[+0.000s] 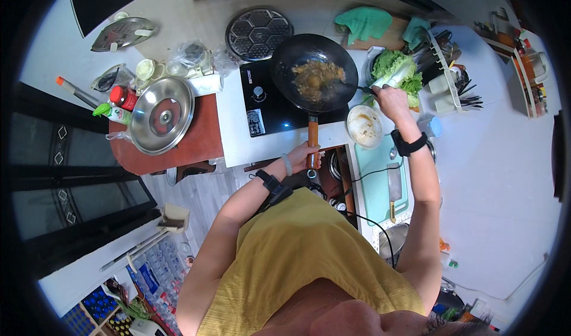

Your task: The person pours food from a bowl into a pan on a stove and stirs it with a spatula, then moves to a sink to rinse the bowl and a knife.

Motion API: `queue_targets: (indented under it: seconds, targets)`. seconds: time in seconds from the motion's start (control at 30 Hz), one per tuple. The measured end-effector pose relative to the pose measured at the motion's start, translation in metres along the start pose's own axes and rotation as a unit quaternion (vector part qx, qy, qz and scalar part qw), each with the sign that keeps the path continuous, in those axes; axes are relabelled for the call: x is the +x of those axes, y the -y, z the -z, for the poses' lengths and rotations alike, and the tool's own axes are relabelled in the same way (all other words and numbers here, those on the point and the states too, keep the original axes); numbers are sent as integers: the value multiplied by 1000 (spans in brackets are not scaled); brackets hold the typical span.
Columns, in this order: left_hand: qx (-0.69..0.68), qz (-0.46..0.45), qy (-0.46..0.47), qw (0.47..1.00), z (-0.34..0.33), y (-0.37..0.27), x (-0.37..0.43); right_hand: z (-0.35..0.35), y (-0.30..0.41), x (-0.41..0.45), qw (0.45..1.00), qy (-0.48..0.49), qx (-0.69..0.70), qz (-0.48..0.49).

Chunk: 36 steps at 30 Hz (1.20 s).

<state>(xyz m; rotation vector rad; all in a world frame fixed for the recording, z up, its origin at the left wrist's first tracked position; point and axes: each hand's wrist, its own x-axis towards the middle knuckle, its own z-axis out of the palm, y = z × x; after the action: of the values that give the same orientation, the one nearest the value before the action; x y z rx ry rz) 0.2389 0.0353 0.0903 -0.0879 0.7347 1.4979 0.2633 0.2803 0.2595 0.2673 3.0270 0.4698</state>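
Observation:
A dark wok with browned food in it sits over the black induction cooktop. Its wooden handle is gripped by my left hand, which wears a pale bangle. My right hand holds a spatula by its dark handle; the far end reaches into the food, where its blade is partly hidden. Just below that hand stands a white plate smeared with brown residue. Leafy lettuce lies beyond the right hand.
A cleaver lies on the green cutting board to the right. A steel lid, a red-lidded jar and a green-topped bottle stand on the left. A utensil rack hangs at the right; a dark cable runs across the board.

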Motion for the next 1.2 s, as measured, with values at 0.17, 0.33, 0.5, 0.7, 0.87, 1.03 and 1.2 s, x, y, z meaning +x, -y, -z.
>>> queue_targets:
  seconds: [0.17,0.33,0.5,0.7,0.87,1.03,1.2]
  targets:
    - [-1,-6,-4,1000,2,-1,-1,-15,-23,2,976,12,186,-113]
    - [-9,-6,5,1000,5,2,3,-26,-56,10,905,127,343,-215]
    - [9,5,-2,1000,1,0,1,-95,-30,37,581,224,729,-284]
    - [3,-3,-3,1000,3,1,2,-89,20,74,782,105,601,-128]
    - [4,2,-12,1000,8,2,4,-43,39,70,971,-45,218,87]
    - [16,5,-19,1000,2,-1,3,8,19,18,981,-88,98,145]
    - [16,2,-15,1000,2,-1,3,63,-8,-40,996,-40,20,71]
